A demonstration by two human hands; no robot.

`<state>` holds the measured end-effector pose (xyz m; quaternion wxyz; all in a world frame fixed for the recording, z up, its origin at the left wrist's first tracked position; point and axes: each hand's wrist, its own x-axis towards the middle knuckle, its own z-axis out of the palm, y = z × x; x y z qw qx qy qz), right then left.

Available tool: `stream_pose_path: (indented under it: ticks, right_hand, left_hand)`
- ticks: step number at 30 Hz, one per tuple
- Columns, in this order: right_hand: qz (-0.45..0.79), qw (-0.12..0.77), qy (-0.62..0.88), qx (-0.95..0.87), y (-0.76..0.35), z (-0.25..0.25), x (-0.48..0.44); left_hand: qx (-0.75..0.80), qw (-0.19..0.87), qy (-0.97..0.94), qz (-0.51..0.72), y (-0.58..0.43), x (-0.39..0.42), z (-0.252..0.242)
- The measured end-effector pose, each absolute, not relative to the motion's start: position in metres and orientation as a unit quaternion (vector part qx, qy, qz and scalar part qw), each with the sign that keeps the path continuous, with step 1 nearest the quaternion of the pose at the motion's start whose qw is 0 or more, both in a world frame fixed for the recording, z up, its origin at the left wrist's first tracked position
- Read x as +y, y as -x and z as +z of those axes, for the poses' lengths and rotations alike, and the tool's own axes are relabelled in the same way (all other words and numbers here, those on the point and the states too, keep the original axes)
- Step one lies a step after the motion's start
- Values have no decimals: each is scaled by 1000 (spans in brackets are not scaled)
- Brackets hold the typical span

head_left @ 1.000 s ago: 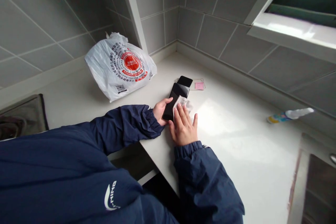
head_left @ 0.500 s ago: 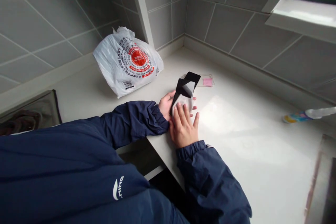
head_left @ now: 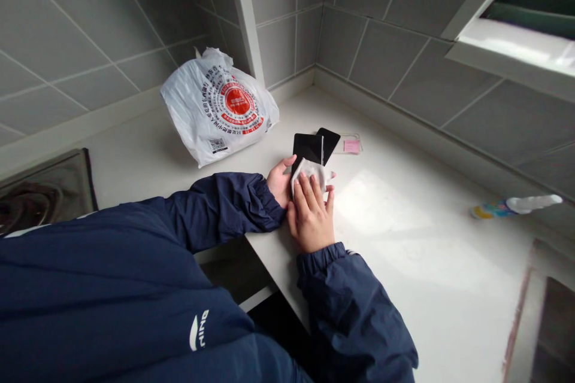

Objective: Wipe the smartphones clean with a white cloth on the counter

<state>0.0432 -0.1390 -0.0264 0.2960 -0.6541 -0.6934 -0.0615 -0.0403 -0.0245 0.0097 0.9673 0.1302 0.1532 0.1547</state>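
A black smartphone (head_left: 308,146) with a glossy screen rests in my left hand (head_left: 280,182). That hand is closed round it from below, thumb on the near left edge and fingertips showing on the right. My right hand (head_left: 313,215) presses a light grey cloth (head_left: 309,169) onto the lower part of the screen, fingers stretched over it. Under the cloth the rest of the phone is hidden. Just beyond lies a second flat black object (head_left: 330,142), partly covered by the phone. Beside it is a clear phone case (head_left: 357,137) with a pink piece (head_left: 351,146) in it.
A white plastic bag (head_left: 220,111) with red and black print stands at the back left of the white counter (head_left: 381,263). To the right lies a spray bottle (head_left: 498,209). A stove (head_left: 49,185) sits at the left, and grey tiled walls enclose the corner.
The phone has tilted, so its screen reflection has shrunk to a thin bright strip at the right edge. Both hands have moved slightly, and the cloth stays under my right fingers.
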Motion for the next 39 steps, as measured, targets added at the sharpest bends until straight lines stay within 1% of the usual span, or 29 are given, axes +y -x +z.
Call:
stream_pose_path:
  ticks: [6, 10, 14, 19, 24, 27, 30, 35, 39]
  right_hand:
    - [-46, 284, 680, -674, -51, -11, -104]
    - [-63, 325, 686, -648, -45, -14, -85]
    - [-107, 374, 639, -663, -38, -21, -88]
    - [-78, 389, 583, -709, -38, -24, -96]
    - [-113, 413, 621, -657, -51, -30, -90]
    - [-114, 411, 657, -622, -58, -34, -87]
    - [-97, 419, 659, -617, -61, -33, -88]
    - [-85, 443, 593, -667, -61, -22, -93]
    - [-79, 477, 534, -694, -61, -19, -95]
  left_hand:
    - [165, 959, -116, 197, 33, -24, 13]
    - [148, 945, -151, 248, 32, -19, 10]
    - [179, 933, -192, 246, 38, -10, 12]
    - [182, 938, -178, 235, 39, -4, 13]
    - [174, 928, -172, 283, 34, -9, 6]
    - [210, 919, -183, 279, 31, -12, 6]
    - [218, 916, -192, 275, 29, -15, 6]
    - [167, 931, -200, 255, 29, -15, -4]
    - [195, 929, -213, 229, 34, -5, -12]
